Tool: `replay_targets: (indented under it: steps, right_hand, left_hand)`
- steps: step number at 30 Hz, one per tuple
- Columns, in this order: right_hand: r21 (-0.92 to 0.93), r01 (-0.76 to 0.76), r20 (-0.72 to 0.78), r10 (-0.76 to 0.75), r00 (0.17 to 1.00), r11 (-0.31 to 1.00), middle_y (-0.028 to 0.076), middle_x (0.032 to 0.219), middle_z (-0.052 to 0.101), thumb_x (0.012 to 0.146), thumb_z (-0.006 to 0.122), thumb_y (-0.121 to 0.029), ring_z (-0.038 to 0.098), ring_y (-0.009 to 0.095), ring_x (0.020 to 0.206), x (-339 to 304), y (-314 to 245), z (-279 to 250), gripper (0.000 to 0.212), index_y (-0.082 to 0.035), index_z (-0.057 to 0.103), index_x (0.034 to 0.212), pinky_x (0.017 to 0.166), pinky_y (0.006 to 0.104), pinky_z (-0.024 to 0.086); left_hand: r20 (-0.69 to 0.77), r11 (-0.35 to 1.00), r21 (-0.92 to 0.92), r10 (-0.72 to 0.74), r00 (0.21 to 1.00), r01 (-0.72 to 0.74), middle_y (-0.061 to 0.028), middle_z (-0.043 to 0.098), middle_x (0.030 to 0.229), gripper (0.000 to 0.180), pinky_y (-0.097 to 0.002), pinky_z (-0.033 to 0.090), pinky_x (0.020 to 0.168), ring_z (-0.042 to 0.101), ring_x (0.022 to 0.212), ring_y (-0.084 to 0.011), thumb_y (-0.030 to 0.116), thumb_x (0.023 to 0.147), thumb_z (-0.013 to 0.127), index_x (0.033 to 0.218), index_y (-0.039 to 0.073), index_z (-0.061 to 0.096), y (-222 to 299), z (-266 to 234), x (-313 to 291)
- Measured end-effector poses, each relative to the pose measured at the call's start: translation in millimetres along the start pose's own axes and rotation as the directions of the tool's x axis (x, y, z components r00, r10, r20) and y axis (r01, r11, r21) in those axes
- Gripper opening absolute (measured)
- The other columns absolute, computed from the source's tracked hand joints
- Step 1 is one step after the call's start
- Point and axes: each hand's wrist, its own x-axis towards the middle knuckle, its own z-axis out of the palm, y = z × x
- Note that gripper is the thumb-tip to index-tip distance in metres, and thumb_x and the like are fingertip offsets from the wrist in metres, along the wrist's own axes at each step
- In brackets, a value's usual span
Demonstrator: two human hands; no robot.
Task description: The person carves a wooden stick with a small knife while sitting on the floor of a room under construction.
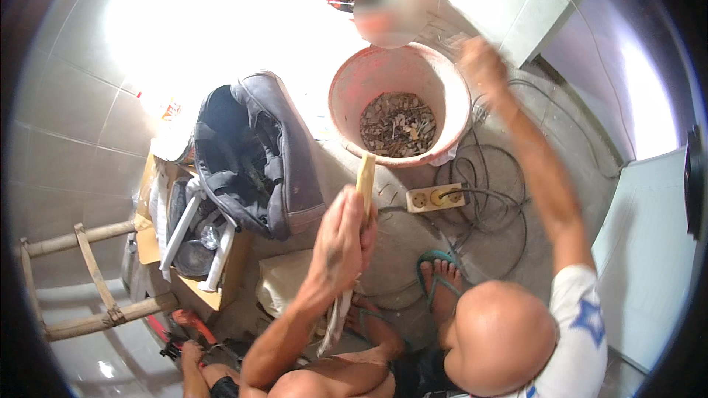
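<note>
My left hand [341, 239] is closed around a pale yellow, wood-like piece [366, 173], whose blunt top end points up in front of the bucket. Below that hand hangs a whitish strip of cloth [335, 322]. My right hand [483, 66] is raised at the right of the bucket's rim, its fingers curled and smeared by motion. Anything in it is too blurred to name. The large pinkish bucket [339, 103] stands ahead, with brown chips and scraps [398, 125] in its bottom.
A dark open bag [295, 155] leans beside a cardboard box [214, 297] of parts. A power strip [435, 197] and coiled black cable [509, 177] lie right of centre. At left is a bamboo ladder [96, 273]. Another person's hand [192, 354] shows near a red-orange tool [195, 324].
</note>
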Motion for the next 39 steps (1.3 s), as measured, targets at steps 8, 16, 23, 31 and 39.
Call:
replay_targets:
  steps: [8, 16, 23, 31, 39]
  right_hand:
    - [0.475, 0.541, -0.101, -0.568, 0.817, 0.694, 0.017, 0.070, 0.062, 0.092, 0.060, -0.018, 0.065, 0.032, 0.064, -68.3, -84.4, -60.2, 0.017, -0.002, 0.064, 0.086, 0.054, 0.0380, 0.048]
    - [0.589, 0.444, 0.089, -0.601, 0.794, 0.675, 0.013, 0.062, 0.060, 0.089, 0.063, -0.041, 0.063, 0.031, 0.053, -122.3, -125.5, -77.0, 0.039, -0.004, 0.059, 0.077, 0.049, 0.0402, 0.050]
    - [0.111, -0.063, -0.044, 0.068, 0.997, 0.992, 0.013, 0.051, 0.055, 0.100, 0.045, -0.043, 0.056, 0.023, 0.044, 18.9, 17.1, -26.2, 0.051, -0.002, 0.065, 0.075, 0.044, 0.0372, 0.044]
    - [0.565, 0.408, 0.109, -0.555, 0.825, 0.717, 0.016, 0.064, 0.060, 0.092, 0.059, -0.037, 0.063, 0.032, 0.056, -116.6, -115.6, -77.6, 0.039, 0.001, 0.064, 0.085, 0.048, 0.0392, 0.048]
    - [0.437, 0.615, 0.035, -0.696, 0.718, 0.656, 0.011, 0.058, 0.055, 0.088, 0.064, -0.040, 0.060, 0.028, 0.050, -125.1, -116.0, -56.8, 0.038, -0.003, 0.060, 0.082, 0.046, 0.0382, 0.048]
  left_hand:
    - [0.105, 0.878, -0.402, -0.237, 0.966, 0.259, 0.0033, 0.036, 0.061, 0.047, -0.0220, 0.033, 0.040, 0.034, 0.044, -0.0063, 0.052, 0.102, 0.032, 0.096, 0.008, 0.049, 19.1, -22.2, 16.0]
    - [0.210, 0.823, -0.457, -0.269, 0.940, 0.338, 0.0027, 0.037, 0.060, 0.048, -0.0216, 0.031, 0.041, 0.033, 0.044, -0.0061, 0.048, 0.104, 0.027, 0.091, 0.007, 0.047, 25.7, -12.0, 10.3]
    - [0.221, 0.853, -0.357, -0.318, 0.922, 0.380, 0.0045, 0.033, 0.057, 0.051, -0.0225, 0.027, 0.037, 0.031, 0.042, -0.0054, 0.055, 0.101, 0.033, 0.093, 0.008, 0.048, 13.4, -11.2, -18.6]
    - [0.137, 0.857, -0.421, -0.263, 0.955, 0.296, 0.0029, 0.034, 0.059, 0.050, -0.0224, 0.028, 0.039, 0.030, 0.042, -0.0059, 0.053, 0.102, 0.032, 0.095, 0.006, 0.048, 12.7, -16.9, 0.0]
    - [0.122, 0.848, -0.393, -0.334, 0.935, 0.354, 0.0023, 0.036, 0.059, 0.045, -0.0223, 0.030, 0.039, 0.032, 0.044, -0.0066, 0.046, 0.104, 0.029, 0.091, 0.007, 0.047, 10.6, -7.3, -1.2]
